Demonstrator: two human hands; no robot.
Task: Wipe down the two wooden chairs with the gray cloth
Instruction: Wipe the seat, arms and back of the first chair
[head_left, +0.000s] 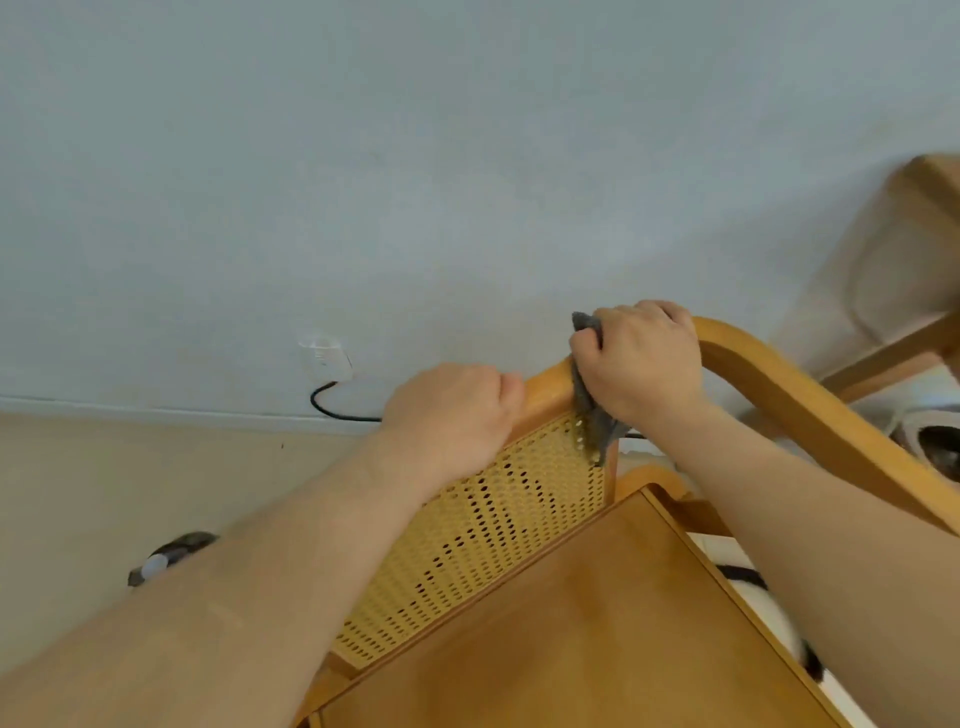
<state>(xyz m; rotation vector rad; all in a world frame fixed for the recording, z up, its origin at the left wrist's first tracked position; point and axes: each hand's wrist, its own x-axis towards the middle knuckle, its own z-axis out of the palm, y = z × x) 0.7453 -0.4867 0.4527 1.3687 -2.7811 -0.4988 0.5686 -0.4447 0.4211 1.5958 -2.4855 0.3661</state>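
No writing, label, brand, number or sign can be read anywhere. The wooden chair (571, 623) in the lower middle and the gray cloth (591, 413) near the centre show only plain surfaces. The white wall socket (324, 358) at middle left is too blurred to show any marking.

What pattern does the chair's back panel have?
The back panel is yellow cane mesh dotted with holes; head view.

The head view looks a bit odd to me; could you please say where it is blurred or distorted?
Head view: soft, even light, no glare; wide-angle distortion bows the baseboard; the second chair at the right edge is blurred; the left hand, right hand and gray cloth are fairly sharp.
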